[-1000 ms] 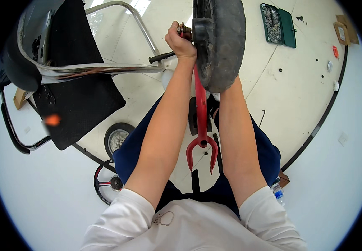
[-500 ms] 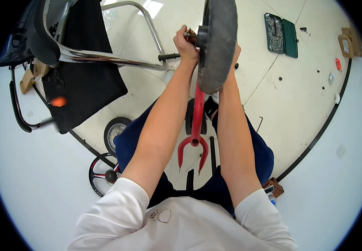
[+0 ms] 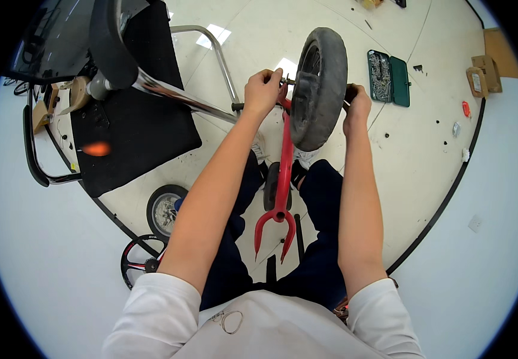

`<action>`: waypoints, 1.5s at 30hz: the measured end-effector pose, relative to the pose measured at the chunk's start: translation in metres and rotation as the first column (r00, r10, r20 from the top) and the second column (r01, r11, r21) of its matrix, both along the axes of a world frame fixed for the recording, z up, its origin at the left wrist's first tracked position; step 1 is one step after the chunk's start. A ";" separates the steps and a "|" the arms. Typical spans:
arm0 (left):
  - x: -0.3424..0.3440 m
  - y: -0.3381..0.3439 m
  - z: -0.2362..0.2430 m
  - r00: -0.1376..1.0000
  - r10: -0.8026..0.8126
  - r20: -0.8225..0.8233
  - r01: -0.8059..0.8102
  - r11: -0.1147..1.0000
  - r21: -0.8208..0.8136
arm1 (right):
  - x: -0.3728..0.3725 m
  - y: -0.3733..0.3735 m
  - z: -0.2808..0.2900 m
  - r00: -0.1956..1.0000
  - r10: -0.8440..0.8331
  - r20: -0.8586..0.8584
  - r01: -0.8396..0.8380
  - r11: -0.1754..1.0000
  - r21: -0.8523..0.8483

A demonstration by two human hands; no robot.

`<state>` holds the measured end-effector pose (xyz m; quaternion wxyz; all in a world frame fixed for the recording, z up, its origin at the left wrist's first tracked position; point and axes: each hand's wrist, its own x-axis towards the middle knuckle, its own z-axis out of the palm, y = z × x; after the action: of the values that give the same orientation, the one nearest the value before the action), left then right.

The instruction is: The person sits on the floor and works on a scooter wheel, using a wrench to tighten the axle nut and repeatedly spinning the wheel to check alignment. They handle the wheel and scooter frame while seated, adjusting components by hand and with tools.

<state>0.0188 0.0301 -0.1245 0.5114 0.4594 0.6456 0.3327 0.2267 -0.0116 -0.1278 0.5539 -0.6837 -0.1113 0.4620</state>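
A wheel with a worn black tyre (image 3: 333, 90) is held up between my hands, tilted, at the far end of a red bike frame (image 3: 284, 173). On its left side my left hand (image 3: 262, 94) pinches the end of the metal axle (image 3: 289, 81). Across from it my right hand (image 3: 357, 110) is closed at the wheel's right side, its fingertips around a small dark part that I cannot make out. The frame's red fork (image 3: 275, 218) points toward me between my legs, with nothing between its prongs.
A chair with a black seat (image 3: 139, 119) and chrome arms stands at the left. Beside my left leg lie a spoked wheel (image 3: 164, 206) and a black-rimmed wheel (image 3: 128, 263). An open green case of metal bits (image 3: 381, 78) and small boxes (image 3: 485, 72) lie at the right.
The wheel has gone down and away from me, and its spoked side has come into view. My right hand has come out from behind the tyre; my left thumb and fingers have shifted to the axle end.
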 end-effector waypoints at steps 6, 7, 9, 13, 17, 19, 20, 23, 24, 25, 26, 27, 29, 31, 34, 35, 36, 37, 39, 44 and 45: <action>-0.008 0.000 0.030 0.985 -0.168 0.044 0.171 0.983 -0.063 | -0.030 -0.015 0.092 0.967 0.209 0.148 -0.210 0.978 -0.010; -0.007 0.001 0.034 0.979 -0.186 0.083 0.192 0.979 -0.066 | -0.033 -0.016 0.100 0.956 0.202 0.214 -0.215 0.976 0.039; -0.016 0.000 0.034 0.964 -0.195 0.182 0.210 0.975 -0.069 | -0.046 -0.017 0.110 0.927 0.188 0.325 -0.244 0.960 0.139; -0.026 0.006 0.037 0.930 -0.243 0.274 0.274 0.958 -0.080 | -0.047 -0.013 0.110 0.909 0.262 0.323 -0.319 0.938 0.138; -0.034 0.010 0.034 0.907 -0.210 0.364 0.261 0.961 -0.096 | -0.047 -0.010 0.114 0.896 0.322 0.307 -0.362 0.928 0.083; -0.035 0.012 0.035 0.918 -0.188 0.348 0.250 0.957 -0.143 | -0.051 -0.010 0.111 0.878 0.331 0.346 -0.388 0.915 0.109; -0.033 0.014 0.039 0.933 -0.207 0.293 0.265 0.948 -0.176 | -0.054 -0.010 0.112 0.894 0.335 0.297 -0.387 0.912 0.138; -0.033 0.018 0.038 0.933 -0.238 0.271 0.297 0.932 -0.206 | -0.062 -0.012 0.116 0.922 0.349 0.170 -0.380 0.901 0.209; -0.033 0.019 0.036 0.931 -0.235 0.280 0.297 0.933 -0.204 | -0.062 -0.012 0.115 0.925 0.350 0.148 -0.376 0.900 0.221; -0.033 0.019 0.036 0.928 -0.234 0.289 0.298 0.933 -0.200 | -0.061 -0.011 0.115 0.928 0.350 0.126 -0.371 0.899 0.234; -0.033 0.019 0.036 0.927 -0.246 0.282 0.303 0.936 -0.177 | -0.061 -0.012 0.116 0.922 0.362 0.139 -0.385 0.895 0.225; -0.033 0.019 0.035 0.926 -0.259 0.275 0.308 0.939 -0.154 | -0.061 -0.013 0.116 0.915 0.373 0.151 -0.399 0.891 0.217; -0.035 0.019 0.031 0.923 -0.286 0.257 0.318 0.943 -0.094 | -0.062 -0.012 0.117 0.909 0.387 0.157 -0.413 0.888 0.202; -0.037 0.018 0.025 0.917 -0.319 0.240 0.333 0.943 -0.020 | -0.062 -0.012 0.118 0.910 0.387 0.150 -0.411 0.892 0.189; -0.038 0.015 0.021 0.897 -0.313 0.312 0.320 0.947 0.032 | -0.061 -0.011 0.117 0.912 0.391 0.127 -0.409 0.893 0.188; -0.038 0.016 0.021 0.894 -0.279 0.349 0.310 0.950 -0.035 | -0.060 -0.011 0.117 0.909 0.396 0.131 -0.415 0.891 0.186; -0.039 0.018 0.022 0.891 -0.242 0.384 0.302 0.948 -0.103 | -0.059 -0.011 0.117 0.906 0.400 0.136 -0.420 0.889 0.185; -0.039 0.019 0.024 0.887 -0.201 0.415 0.294 0.940 -0.172 | -0.059 -0.011 0.117 0.904 0.405 0.140 -0.426 0.886 0.182; -0.038 0.023 0.028 0.912 -0.229 0.341 0.316 0.922 -0.225 | -0.059 -0.012 0.117 0.902 0.405 0.151 -0.428 0.884 0.186; -0.034 0.025 0.038 0.914 -0.302 0.271 0.369 0.896 -0.248 | -0.060 -0.012 0.115 0.898 0.415 0.144 -0.437 0.879 0.189; -0.034 0.025 0.041 0.910 -0.293 0.293 0.375 0.883 -0.281 | -0.060 -0.012 0.114 0.897 0.418 0.142 -0.439 0.878 0.188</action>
<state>-0.0156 0.0552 -0.0838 0.7058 0.4278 0.5355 0.1790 0.1666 -0.0235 -0.0139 0.5023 -0.5996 -0.3362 0.5245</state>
